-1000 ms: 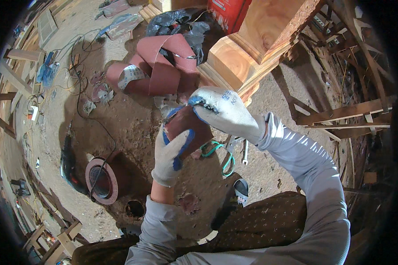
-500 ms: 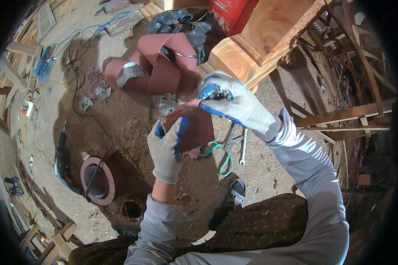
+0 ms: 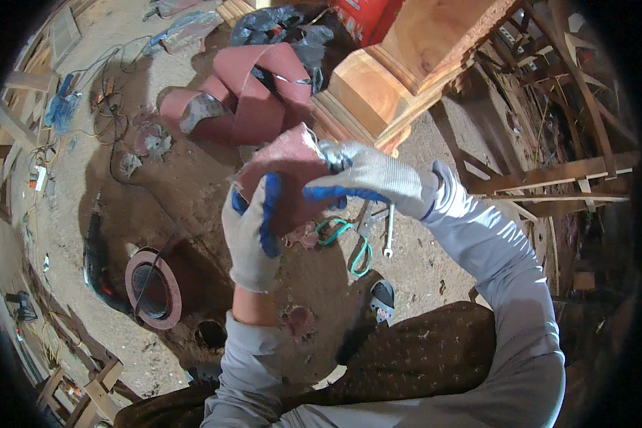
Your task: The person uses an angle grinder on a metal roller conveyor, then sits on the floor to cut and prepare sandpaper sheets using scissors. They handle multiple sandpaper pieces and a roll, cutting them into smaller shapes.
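Note:
Both my hands wear grey gloves with blue palms and grip a piece of reddish-brown sandpaper [image 3: 287, 167]. My left hand [image 3: 252, 235] closes on its lower left edge, with the thumb lying over the face. At the right edge, my right hand [image 3: 381, 177] pinches it; some of its fingers are hidden behind the sheet. Beyond the hands lies a long, looped sandpaper strip [image 3: 260, 114] on the ground. Scissors with teal handles [image 3: 362, 260] and a metal wrench [image 3: 389, 232] lie just below my right hand.
Stepped wooden workpiece [image 3: 367, 89] stands ahead right, beside a red container [image 3: 364, 20] and black plastic bag [image 3: 264, 27]. On the left are a sandpaper roll [image 3: 172, 292], a dark power tool [image 3: 93, 250] and a cord [image 3: 110, 107]. Timber pieces [image 3: 563, 187] crowd the right.
The sandpaper piece has tilted up and moved slightly left. My right hand has shifted down and left from its upper corner to its right edge.

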A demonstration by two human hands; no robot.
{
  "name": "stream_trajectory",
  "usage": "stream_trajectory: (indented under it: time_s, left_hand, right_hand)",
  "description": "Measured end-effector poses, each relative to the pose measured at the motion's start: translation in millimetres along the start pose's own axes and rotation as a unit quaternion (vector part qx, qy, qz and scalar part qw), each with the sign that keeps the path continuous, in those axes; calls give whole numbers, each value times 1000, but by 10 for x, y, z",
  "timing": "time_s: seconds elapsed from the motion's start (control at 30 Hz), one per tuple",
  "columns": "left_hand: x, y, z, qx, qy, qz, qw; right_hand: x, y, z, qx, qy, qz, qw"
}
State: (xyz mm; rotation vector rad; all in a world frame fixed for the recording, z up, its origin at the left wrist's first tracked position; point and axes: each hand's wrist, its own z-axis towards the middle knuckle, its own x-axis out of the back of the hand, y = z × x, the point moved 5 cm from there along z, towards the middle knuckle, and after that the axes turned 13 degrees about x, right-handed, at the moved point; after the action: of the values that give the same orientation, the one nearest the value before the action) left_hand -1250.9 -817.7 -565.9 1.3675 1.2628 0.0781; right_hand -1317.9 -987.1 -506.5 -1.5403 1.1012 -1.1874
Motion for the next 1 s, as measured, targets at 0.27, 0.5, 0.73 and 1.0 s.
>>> stream_trajectory:
  time_s: [0.27, 0.5, 0.73, 1.0]
  left_hand:
    - [53, 36, -27, 68, -10, 205, 976]
    - [414, 331, 85, -25, 96, 173, 980]
    - [365, 184, 176, 1, 59, 162, 985]
    - [130, 23, 219, 18, 52, 107, 993]
  right_hand:
    - [175, 134, -87, 9, 105, 19, 994]
    - [-704, 2061, -1173, -161, 4, -288, 944]
    - [-1245, 2292, -1516, -170, 95, -326, 925]
    - [-998, 2527, -1524, -336, 357, -323, 810]
